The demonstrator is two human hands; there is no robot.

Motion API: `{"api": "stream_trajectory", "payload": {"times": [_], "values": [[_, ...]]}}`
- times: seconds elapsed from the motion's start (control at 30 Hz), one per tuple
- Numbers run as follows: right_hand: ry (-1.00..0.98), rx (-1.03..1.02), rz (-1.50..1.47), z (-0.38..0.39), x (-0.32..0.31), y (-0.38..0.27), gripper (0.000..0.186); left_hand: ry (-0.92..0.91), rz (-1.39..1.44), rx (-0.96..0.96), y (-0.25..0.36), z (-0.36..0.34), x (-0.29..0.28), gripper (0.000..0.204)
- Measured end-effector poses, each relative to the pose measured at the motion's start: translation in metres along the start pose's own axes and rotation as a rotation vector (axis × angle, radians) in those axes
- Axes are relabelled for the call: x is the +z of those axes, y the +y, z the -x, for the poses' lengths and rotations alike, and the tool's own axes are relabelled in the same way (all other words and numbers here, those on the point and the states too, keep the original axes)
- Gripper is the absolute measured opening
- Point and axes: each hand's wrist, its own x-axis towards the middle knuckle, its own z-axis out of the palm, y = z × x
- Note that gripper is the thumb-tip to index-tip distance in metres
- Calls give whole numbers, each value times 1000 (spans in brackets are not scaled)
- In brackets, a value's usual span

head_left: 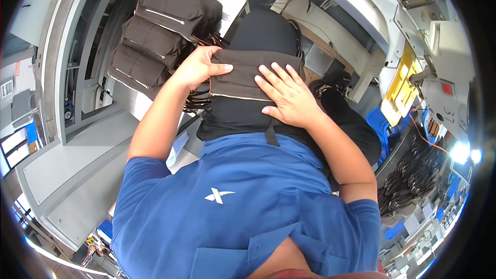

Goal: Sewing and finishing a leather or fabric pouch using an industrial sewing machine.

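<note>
Across my lap lies a dark brown fabric panel [238, 76], folded flat, with a pale line along its near edge. My left hand [199, 67] pinches the panel's left end, the thumb on top and the other fingers partly hidden. Flat on its right half rests my right hand [289, 95], fingers spread and pressing on the cloth. Close to my left hand, stacked brown fabric pieces [173, 13] with pale zippers sit in overlapping piles, and dark straps or cords hang from their right side.
The piles rest on a light metal table [235, 5] to the left. A grey machine frame [82, 168] stands beside my left arm. At the right are a white machine with a yellow plate [400, 85], a blue bin [380, 129] and a heap of dark pieces [413, 173].
</note>
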Motion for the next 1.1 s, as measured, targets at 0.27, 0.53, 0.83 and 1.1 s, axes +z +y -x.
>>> {"api": "stream_trajectory", "payload": {"times": [0.27,0.53,0.83,1.1], "values": [[411,342,-521,35,6,23,75,13,380,24,-10,16,3,37],[360,517,-1785,-4,-31,16,71,-446,950,560,43,44,3,81],[243,170,-1383,-43,-62,-40,59,483,671,845,129,78,36,45],[513,329,-298,-79,-52,-2,19,1097,386,1655,254,249,-126,38]]}}
